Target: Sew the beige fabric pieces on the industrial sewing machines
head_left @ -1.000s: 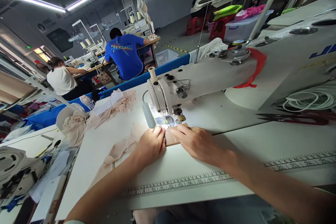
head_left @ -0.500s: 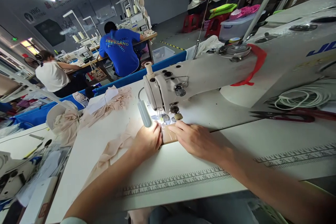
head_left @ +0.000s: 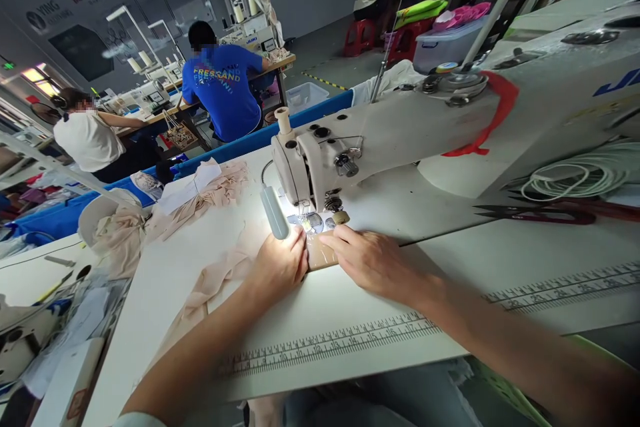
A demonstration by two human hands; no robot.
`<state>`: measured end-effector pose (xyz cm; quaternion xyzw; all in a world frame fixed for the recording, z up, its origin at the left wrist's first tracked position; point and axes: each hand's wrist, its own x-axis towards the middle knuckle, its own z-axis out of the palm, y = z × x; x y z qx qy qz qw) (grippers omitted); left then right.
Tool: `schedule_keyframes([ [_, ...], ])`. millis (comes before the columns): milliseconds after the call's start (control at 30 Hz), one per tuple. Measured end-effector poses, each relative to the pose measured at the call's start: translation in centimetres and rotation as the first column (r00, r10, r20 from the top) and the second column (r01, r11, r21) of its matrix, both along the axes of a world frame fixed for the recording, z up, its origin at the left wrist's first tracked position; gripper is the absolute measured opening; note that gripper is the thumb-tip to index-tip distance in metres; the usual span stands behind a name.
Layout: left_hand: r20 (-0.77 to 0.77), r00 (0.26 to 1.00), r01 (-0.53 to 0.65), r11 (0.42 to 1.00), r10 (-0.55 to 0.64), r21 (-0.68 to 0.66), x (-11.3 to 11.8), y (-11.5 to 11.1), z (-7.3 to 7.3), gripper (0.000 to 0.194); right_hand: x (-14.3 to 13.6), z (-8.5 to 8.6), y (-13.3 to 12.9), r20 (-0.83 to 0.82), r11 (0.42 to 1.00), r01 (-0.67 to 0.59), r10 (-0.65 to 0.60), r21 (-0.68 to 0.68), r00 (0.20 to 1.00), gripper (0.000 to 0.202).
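A white sewing machine (head_left: 310,160) stands over the table, its lamp (head_left: 275,212) lighting the needle area. Just left of the presser foot, my left hand (head_left: 281,259) is closed, fingers pressed together near the lamp; whatever it pinches is hidden. My right hand (head_left: 373,260) is closed on the other side of the needle, its fingertips drawn together; what they hold is too small to tell. Between the hands lies a tan plate (head_left: 321,253) with pale marks. Thin beige fabric (head_left: 213,280) trails across the table to the left, beside my left hand and forearm.
Dark scissors (head_left: 545,212) and a coiled pale cord (head_left: 570,180) lie at the right. A ruler strip (head_left: 340,340) runs along the front of the table (head_left: 300,377). Crumpled beige pieces (head_left: 220,187) lie at the back left. People sit at machines beyond a blue trough (head_left: 320,110).
The view has shifted slightly, moving the background left. Both hands stay in nearly the same places by the needle, with no clear change in their grip.
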<state>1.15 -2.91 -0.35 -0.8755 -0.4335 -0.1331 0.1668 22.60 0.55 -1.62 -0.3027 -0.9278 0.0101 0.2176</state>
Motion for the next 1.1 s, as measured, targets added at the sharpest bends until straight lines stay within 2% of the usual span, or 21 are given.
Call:
schedule_keyframes([
  [167, 0.044, 0.999, -0.003, 1.0, 0.004, -0.012, -0.1, -0.1, -0.2, 0.034, 0.0, 0.3, -0.2, 0.009, 1.0, 0.018, -0.018, 0.0, 1.0, 0.035],
  [267, 0.07, 0.997, 0.014, 1.0, -0.012, -0.019, 0.0, -0.1, -0.4, 0.033, 0.2, 0.7, 0.2, -0.038, 0.998, 0.022, -0.024, -0.053, 0.999, 0.033],
  [367, 0.086, 0.996, 0.029, 1.0, -0.028, -0.012, 0.0, 0.1, -0.7, 0.035, 0.3, 1.0, 1.4, -0.081, 0.988, 0.082, -0.093, -0.128, 0.992, 0.025],
  [533, 0.047, 0.998, 0.043, 0.999, -0.042, -0.021, -0.3, 0.5, -1.1, 0.037, -0.3, 0.7, 4.3, -0.064, 0.952, 0.238, -0.254, -0.191, 0.965, 0.027],
  [600, 0.02, 0.998, 0.056, 0.998, -0.055, -0.04, -0.4, 0.6, -1.2, 0.037, -0.6, 0.5, 5.0, -0.075, 0.941, 0.264, -0.285, -0.212, 0.956, 0.025],
  [800, 0.025, 0.998, 0.067, 0.996, -0.066, -0.056, -0.7, 0.7, -1.2, 0.037, -0.9, 1.1, 5.5, -0.198, 0.943, 0.241, -0.288, -0.231, 0.937, 0.026],
  [1100, 0.048, 0.998, 0.039, 0.997, -0.036, -0.061, -0.5, 0.6, -1.1, 0.037, -0.7, 1.7, 5.2, -0.227, 0.924, 0.226, -0.302, -0.308, 0.926, 0.03],
])
